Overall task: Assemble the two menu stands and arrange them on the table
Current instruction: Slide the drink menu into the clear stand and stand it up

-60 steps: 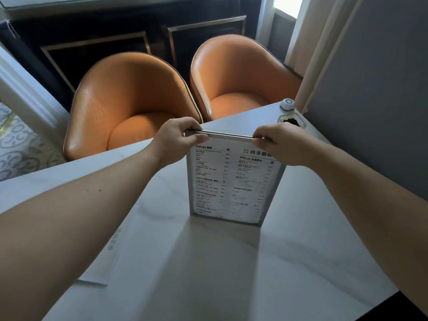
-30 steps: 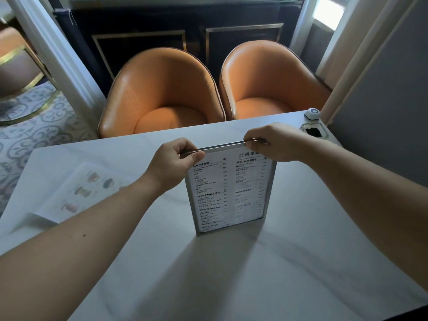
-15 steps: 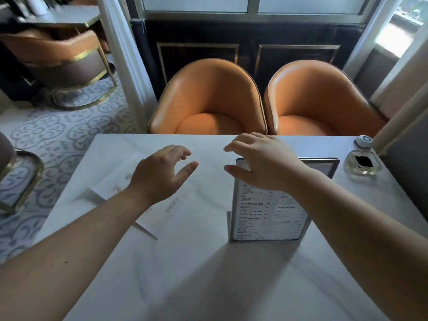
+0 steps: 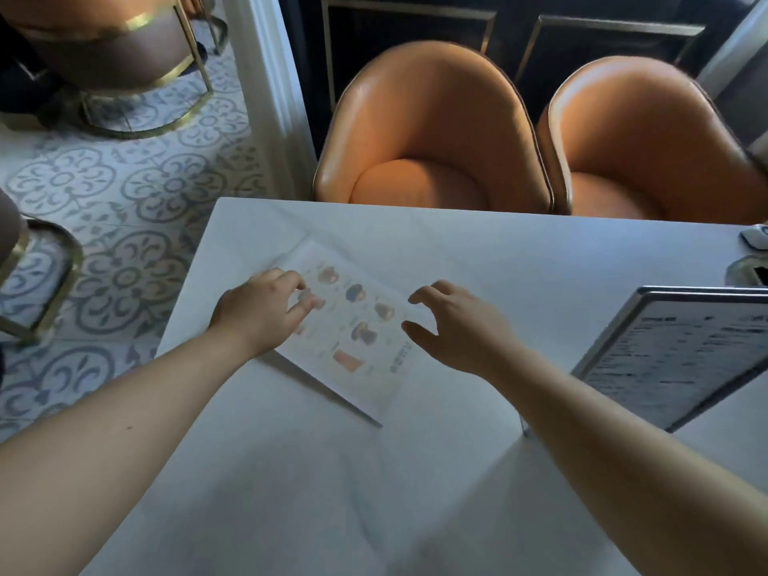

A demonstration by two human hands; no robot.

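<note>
A picture menu sheet (image 4: 353,326) with drink photos lies flat on the white marble table (image 4: 374,492), left of centre. My left hand (image 4: 262,311) hovers over its left edge, fingers spread and curled, tips at or just above the sheet. My right hand (image 4: 453,326) is open beside the sheet's right edge, holding nothing. One assembled menu stand (image 4: 681,359), a silver frame with a text menu, stands upright at the right, apart from both hands.
Two orange tub chairs (image 4: 432,130) (image 4: 648,139) stand behind the table's far edge. A small white call button (image 4: 754,236) and a round glass dish (image 4: 748,274) sit at the far right. Patterned floor tiles and a gold-framed chair (image 4: 112,47) lie to the left.
Both hands let go of the upright menu stand and moved left to the flat picture sheet. The view swung left, so the stand now sits at the right edge.
</note>
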